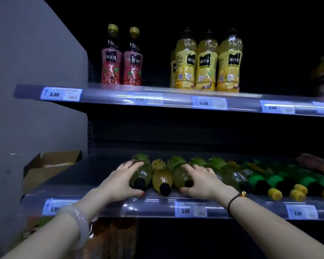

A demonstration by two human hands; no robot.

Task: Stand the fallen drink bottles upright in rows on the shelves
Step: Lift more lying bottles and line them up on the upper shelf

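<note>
Several green and yellow drink bottles lie on their sides on the lower shelf (pixel 105 195), caps toward me. My left hand (pixel 120 182) grips the leftmost fallen green bottle (pixel 144 172), fingers curled over its body and thumb near its black cap. My right hand (pixel 200 182) grips another fallen green bottle (pixel 178 172), fingers over it and thumb by the cap. Between the two lies a yellow bottle (pixel 161 178). More fallen bottles (pixel 230 174) extend to the right, among them bright green ones with yellow caps (pixel 275 186).
On the upper shelf (pixel 108 94) stand two red bottles (pixel 122 58) and several yellow bottles (pixel 208 62) in rows. A grey wall is at left, with an open cardboard box (pixel 51 165) beside the lower shelf. Orange bottles (pixel 108 240) show below.
</note>
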